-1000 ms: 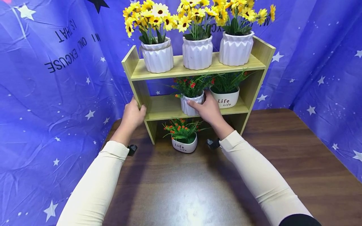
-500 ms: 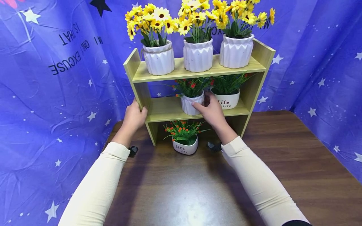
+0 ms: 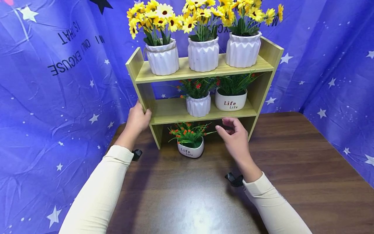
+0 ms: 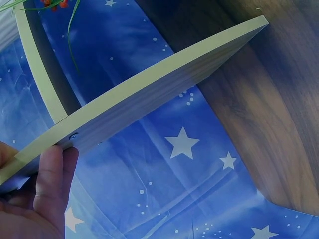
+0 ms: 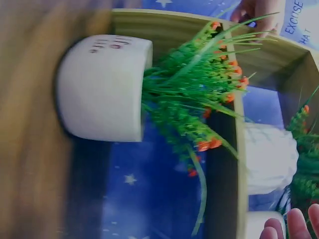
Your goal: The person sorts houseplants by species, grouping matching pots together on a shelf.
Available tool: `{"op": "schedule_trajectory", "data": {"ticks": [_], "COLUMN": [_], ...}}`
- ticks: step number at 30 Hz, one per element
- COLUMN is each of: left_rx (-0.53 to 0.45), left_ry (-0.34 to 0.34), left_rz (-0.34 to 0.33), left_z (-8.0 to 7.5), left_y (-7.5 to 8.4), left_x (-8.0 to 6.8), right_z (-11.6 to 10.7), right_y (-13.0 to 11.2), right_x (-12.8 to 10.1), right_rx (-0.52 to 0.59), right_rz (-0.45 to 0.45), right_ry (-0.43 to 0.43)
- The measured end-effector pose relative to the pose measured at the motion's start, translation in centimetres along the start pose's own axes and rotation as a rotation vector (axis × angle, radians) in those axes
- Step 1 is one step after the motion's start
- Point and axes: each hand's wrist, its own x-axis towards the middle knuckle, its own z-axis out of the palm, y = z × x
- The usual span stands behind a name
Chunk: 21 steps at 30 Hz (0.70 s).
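My left hand (image 3: 138, 117) grips the left side panel of a wooden shelf (image 3: 169, 109); in the left wrist view the fingers (image 4: 50, 174) wrap the panel's edge. My right hand (image 3: 236, 139), fingers loosely bent and holding nothing, is in front of the shelf's lower right part. On the middle board stand a white pleated pot (image 3: 198, 106) with red flowers and, to its right, a white oval "Life" pot (image 3: 230, 101) with grass. Below, a white "Life" pot (image 3: 190, 150) with orange flowers stands on the table, large in the right wrist view.
Three white pleated pots (image 3: 203, 56) with yellow flowers line the top board. The brown table (image 3: 181, 185) extends in front. Blue starry cloth (image 3: 87, 97) hangs behind and at both sides.
My right hand has let go of the red-flowered pleated pot and drawn back, down and to the right. That pot stays on the middle board. My left hand keeps its grip on the panel.
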Motion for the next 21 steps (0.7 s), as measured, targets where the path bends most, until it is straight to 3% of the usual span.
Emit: {"op": "schedule_trajectory", "data": {"ticks": [8, 16, 21], "left_rx": [0.0, 0.005, 0.004], "left_ry": [0.001, 0.011, 0.004], "left_rz": [-0.005, 0.01, 0.005], "left_z": [0.1, 0.1, 0.1], "left_y": [0.0, 0.1, 0.1], "left_x": [0.1, 0.0, 0.0], "right_z": [-0.6, 1.7, 3.5], "right_y": [2.5, 4.3, 5.5], "right_x": [-2.0, -3.4, -4.0], "right_rx": [0.013, -0.099, -0.11], "right_rz": [0.092, 0.199, 0.251], "right_ry": [-0.046, -0.167, -0.238]}}
